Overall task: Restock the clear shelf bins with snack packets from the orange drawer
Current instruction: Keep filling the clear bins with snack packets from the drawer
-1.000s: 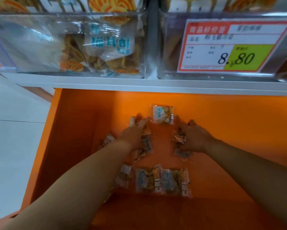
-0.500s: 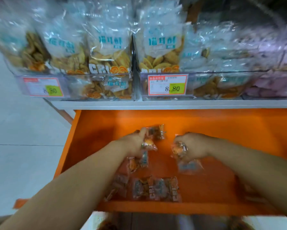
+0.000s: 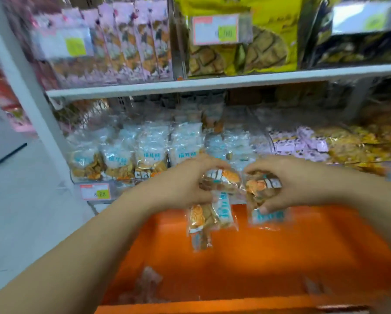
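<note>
Drawer (image 3: 280, 257): lowest item, pulled out below the lower shelf; one loose packet (image 3: 147, 284) lies in it near the front edge.
Above the drawer: left hand (image 3: 181, 184) and right hand (image 3: 296, 180) side by side, each gripping packets; left bunch (image 3: 210, 214) hangs lower than right bunch (image 3: 262, 189).
Behind the hands: bins (image 3: 124, 188) in a row on the lower shelf, price tag (image 3: 95, 191) on the left bin's front.
Upper shelf (image 3: 212, 83): above the bins, carrying more bags.

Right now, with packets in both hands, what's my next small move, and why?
Probably lift both handfuls forward over the bin and let go. The left hand and right hand each grip packets above the drawer, and the bin just ahead holds matching packets.
</note>
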